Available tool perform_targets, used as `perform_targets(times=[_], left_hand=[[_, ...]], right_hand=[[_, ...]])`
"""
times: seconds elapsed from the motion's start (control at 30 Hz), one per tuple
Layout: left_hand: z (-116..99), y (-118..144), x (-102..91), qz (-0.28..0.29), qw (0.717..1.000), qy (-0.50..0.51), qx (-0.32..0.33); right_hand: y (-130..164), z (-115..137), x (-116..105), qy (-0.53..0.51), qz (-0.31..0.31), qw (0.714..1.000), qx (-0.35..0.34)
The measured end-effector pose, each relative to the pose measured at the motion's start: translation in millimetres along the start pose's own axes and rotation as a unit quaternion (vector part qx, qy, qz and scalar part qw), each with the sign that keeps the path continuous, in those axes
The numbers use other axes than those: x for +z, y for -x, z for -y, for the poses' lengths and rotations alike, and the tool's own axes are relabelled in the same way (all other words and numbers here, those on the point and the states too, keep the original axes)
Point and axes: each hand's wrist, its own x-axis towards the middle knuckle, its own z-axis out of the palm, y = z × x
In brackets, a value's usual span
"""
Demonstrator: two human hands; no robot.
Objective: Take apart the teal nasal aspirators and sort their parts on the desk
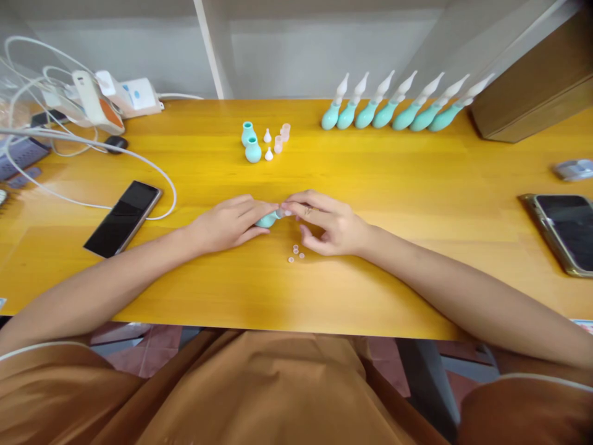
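Observation:
My left hand is wrapped round a teal rubber bulb lying on its side, its neck pointing right. A clear plastic connector shows at the neck, partly covered by fingers. My right hand pinches at that connector with its fingertips; the thumb is bent below. Several tiny pale discs lie on the table just below my right hand. Farther back stand two teal bulbs with open necks, two small white cone tips and clear pink-tinted cups.
Several assembled teal bulb aspirators with white tips stand in a row at the back right, beside a brown box. One phone lies left, another phone right. White cables and chargers fill the left back.

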Motion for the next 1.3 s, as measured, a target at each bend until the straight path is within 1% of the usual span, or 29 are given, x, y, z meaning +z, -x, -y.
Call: perform_targets(times=[0.1, 0.2, 0.3, 0.43, 0.5, 0.6, 0.7, 0.8, 0.9, 0.97, 1.03, 1.13, 1.2, 1.3], left_hand=[[2, 1, 4.4, -0.014, 1.0, -0.004, 0.01], [5, 3, 9.2, -0.036, 0.999, 0.01, 0.009], [7, 3, 10.5, -0.042, 0.998, 0.042, -0.017], [6, 2, 6.1, -0.028, 0.994, 0.087, -0.064], [2, 1, 3.9, -0.024, 0.992, 0.099, -0.075], [-4, -1, 2.7, -0.033, 0.989, 0.119, -0.084], [-10, -1, 3.3, -0.049, 0.984, 0.137, -0.099], [-13, -1, 4.2, -0.059, 0.984, 0.134, -0.099], [-13, -1, 5.0, -0.047, 0.986, 0.132, -0.092], [-12, 0, 5.7, -0.035, 0.986, 0.136, -0.092], [-12, 1, 6.1, -0.027, 0.984, 0.143, -0.098], [-13, 1, 6.1, -0.018, 0.983, 0.15, -0.107], [-14, 1, 5.5, -0.017, 0.982, 0.152, -0.11], [-14, 0, 4.9, -0.019, 0.983, 0.146, -0.109]], right_hand=[[-1, -2, 2, 0.0, -0.011, 1.0, 0.001], [0, -5, 4, -0.015, -0.03, 0.999, 0.017], [1, -7, 7, -0.04, -0.034, 0.998, 0.033], [1, -4, 9, -0.067, -0.029, 0.996, 0.054], [0, 0, 11, -0.083, -0.039, 0.992, 0.08], [-2, 9, 14, -0.119, -0.063, 0.982, 0.135], [-5, 15, 18, -0.172, -0.086, 0.964, 0.186], [-7, 18, 22, -0.226, -0.091, 0.946, 0.215], [-7, 19, 25, -0.256, -0.066, 0.939, 0.22], [-7, 19, 26, -0.251, -0.052, 0.942, 0.217], [-6, 19, 24, -0.215, -0.039, 0.955, 0.2], [-5, 19, 20, -0.146, -0.025, 0.977, 0.157], [-4, 19, 17, -0.114, -0.022, 0.984, 0.137], [-5, 19, 15, -0.085, -0.013, 0.988, 0.126]])
